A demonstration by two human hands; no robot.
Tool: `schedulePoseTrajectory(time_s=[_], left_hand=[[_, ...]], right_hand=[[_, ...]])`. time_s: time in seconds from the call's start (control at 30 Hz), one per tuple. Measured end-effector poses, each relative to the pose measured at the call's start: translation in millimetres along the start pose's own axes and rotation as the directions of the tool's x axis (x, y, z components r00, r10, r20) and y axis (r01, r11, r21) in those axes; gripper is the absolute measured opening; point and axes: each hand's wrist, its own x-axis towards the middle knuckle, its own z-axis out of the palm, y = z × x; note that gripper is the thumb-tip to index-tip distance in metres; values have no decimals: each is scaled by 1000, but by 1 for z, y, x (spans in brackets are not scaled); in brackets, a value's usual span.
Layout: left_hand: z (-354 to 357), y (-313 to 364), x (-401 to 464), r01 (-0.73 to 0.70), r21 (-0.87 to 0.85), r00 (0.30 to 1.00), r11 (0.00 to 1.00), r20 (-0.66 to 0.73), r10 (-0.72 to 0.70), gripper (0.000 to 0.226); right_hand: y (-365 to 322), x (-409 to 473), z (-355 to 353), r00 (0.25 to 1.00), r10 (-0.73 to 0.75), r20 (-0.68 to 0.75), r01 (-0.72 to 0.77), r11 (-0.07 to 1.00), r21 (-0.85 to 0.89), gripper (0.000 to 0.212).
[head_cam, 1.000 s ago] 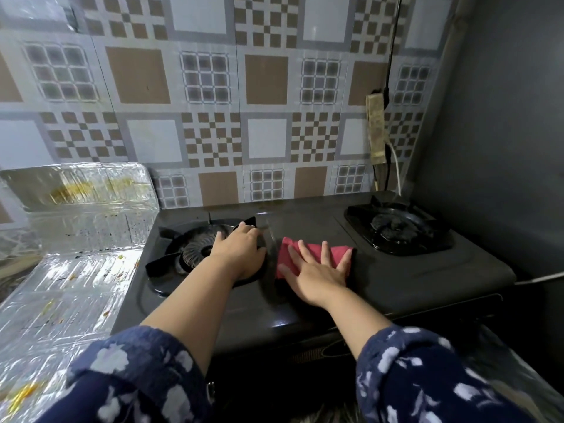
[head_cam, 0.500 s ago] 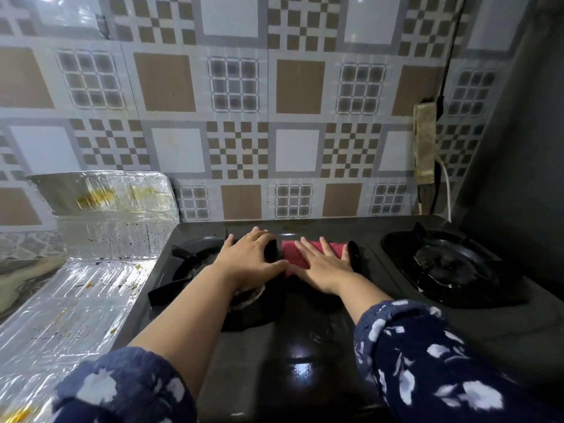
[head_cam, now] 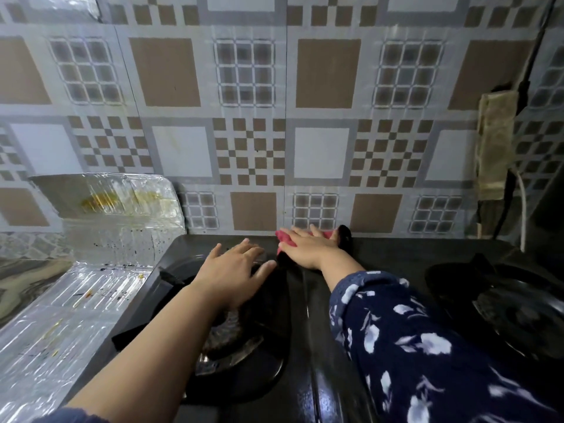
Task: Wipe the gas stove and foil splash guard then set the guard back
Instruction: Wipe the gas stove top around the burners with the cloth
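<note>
- Right hand (head_cam: 308,247) presses flat on the red cloth (head_cam: 285,238) at the gas stove (head_cam: 396,254) back edge; the cloth could bunch against the wall.
- Left hand (head_cam: 235,271), spread and empty, rests on the burner (head_cam: 235,340); the grate could shift.
- Foil splash guard (head_cam: 103,227), left of both hands, is stained and unwiped.

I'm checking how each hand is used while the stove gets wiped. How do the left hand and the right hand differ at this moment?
The right hand presses flat on a red cloth at the stove's back edge by the tiled wall; the left hand holds nothing and rests spread over the left burner. The right hand reaches farther back than the left. The right forearm is sleeved, the left bare. Both are palm-down.
</note>
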Motion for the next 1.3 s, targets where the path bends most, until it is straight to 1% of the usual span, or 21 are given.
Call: schedulePoseTrajectory(time_s=[0.07, 0.13, 0.2, 0.27, 0.33, 0.4, 0.5, 0.67, 0.73, 0.87, 0.93, 1.0, 1.07, 1.1, 1.17, 1.23, 1.3], left_hand=[[0, -10, 2, 38, 2, 999, 999, -20, -38, 57], [-1, -19, 1, 72, -1, 997, 997, -3, -72, 58], [-2, -25, -1, 91, -14, 996, 996, 25, -90, 59], [-5, -30, -3, 99, -25, 994, 995, 44, -98, 60], [-10, -36, -5, 106, -27, 994, 994, 29, -105, 59], [-16, -43, -5, 135, -16, 991, 991, 9, -134, 59], [-21, -58, -7, 217, 16, 976, 976, 23, -218, 61], [-23, -83, -6, 309, 46, 942, 950, 121, -312, 71], [-24, -91, -5, 319, 45, 934, 947, 154, -322, 79], [-21, -106, -3, 361, -30, 919, 932, 183, -350, 84], [-19, -113, -5, 373, -51, 914, 927, 192, -357, 87], [-19, -116, -6, 370, -89, 918, 925, 186, -350, 80], [-21, -117, -7, 358, -112, 924, 927, 181, -336, 69], [-21, -117, -8, 351, -122, 928, 928, 173, -328, 68], [-21, -118, -8, 354, -136, 928, 925, 174, -329, 73], [-21, -120, -10, 375, -130, 920, 918, 175, -351, 83], [-22, -120, -12, 382, -126, 917, 915, 172, -359, 82]], right_hand=[[-4, -2, 3, 996, -84, 12, 84, 996, -18, 56], [-1, -13, 6, 987, -159, 12, 160, 987, -33, 53], [10, -25, 6, 978, -208, -3, 207, 974, -97, 52], [22, -35, 4, 986, -168, -1, 166, 974, -155, 54], [28, -38, 1, 995, -82, 54, 86, 992, -91, 58], [23, -33, -1, 993, -46, 107, 47, 999, -3, 58], [5, -17, -5, 989, -61, 132, 59, 998, 19, 55], [-21, 17, -8, 973, -144, 183, 139, 989, 41, 61], [-35, 30, -9, 960, -179, 217, 173, 984, 48, 64], [-72, 53, -10, 925, -271, 266, 273, 962, 27, 65], [-87, 64, -11, 903, -305, 301, 304, 951, 53, 69], [-99, 74, -11, 875, -348, 338, 335, 937, 98, 73], [-114, 83, -9, 849, -406, 338, 395, 913, 102, 76], [-123, 86, -7, 836, -440, 328, 434, 896, 95, 77], [-143, 95, -3, 810, -493, 318, 494, 866, 85, 78], [-158, 103, -1, 797, -508, 326, 510, 856, 87, 76], [-169, 107, 1, 775, -544, 322, 532, 836, 133, 64]])
